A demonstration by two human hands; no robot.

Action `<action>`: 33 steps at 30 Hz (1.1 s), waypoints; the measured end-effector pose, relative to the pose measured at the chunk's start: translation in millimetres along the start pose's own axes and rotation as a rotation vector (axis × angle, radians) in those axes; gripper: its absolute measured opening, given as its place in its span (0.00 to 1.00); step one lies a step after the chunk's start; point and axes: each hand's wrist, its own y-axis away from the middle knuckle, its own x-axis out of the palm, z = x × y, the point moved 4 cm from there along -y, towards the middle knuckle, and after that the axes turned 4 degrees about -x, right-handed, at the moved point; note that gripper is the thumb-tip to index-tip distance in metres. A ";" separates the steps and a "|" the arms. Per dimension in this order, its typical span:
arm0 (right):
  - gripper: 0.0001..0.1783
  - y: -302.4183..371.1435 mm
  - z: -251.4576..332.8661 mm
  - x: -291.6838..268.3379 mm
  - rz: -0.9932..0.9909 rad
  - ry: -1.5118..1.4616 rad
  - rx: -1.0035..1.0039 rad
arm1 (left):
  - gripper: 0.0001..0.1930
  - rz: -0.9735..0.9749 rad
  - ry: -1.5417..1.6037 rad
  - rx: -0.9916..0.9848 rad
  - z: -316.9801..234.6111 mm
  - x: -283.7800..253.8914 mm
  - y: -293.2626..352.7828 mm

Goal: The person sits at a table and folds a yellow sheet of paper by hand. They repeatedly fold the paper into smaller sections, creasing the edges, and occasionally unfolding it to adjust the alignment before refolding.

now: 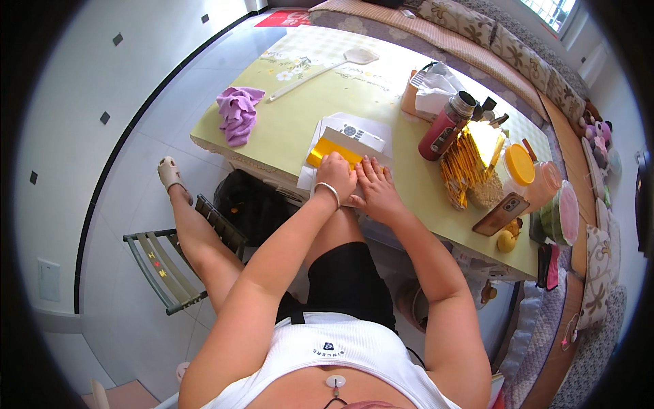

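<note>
A gold foil packet [325, 151] with a silvery grey edge lies near the table's front edge, over a white flat board [306, 178]. My left hand [336, 173], a pale bangle at its wrist, has its fingers curled closed on the packet's lower edge. Beside it, my right hand [377, 189] rests flat with fingers stretched out over the packet's right end. Just beyond the packet is a white device with buttons [361, 134]. To the right stand several similar gold packets [463, 160] in a bunch. What lies under my palms is hidden.
A purple cloth [239, 116] and a white fly swatter [320, 73] lie on the table [286, 126]. At the right stand a red thermos [446, 127], a tissue box [413, 97], a yellow-lidded jar [519, 167] and a phone [501, 214]. A folding stool [167, 269] is at my left.
</note>
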 end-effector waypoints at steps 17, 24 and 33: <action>0.21 6.3 -22.6 -35.1 0.080 -0.424 -0.230 | 0.05 0.109 -0.108 0.726 41.7 -86.0 14.6; 0.10 -2.8 27.9 -40.6 -0.335 -0.398 -0.083 | 0.06 0.343 0.183 0.435 37.7 -72.0 -0.5; 0.09 -14.9 36.8 -11.3 -0.470 -0.250 0.213 | 0.18 0.287 0.329 0.038 62.4 -48.6 -15.0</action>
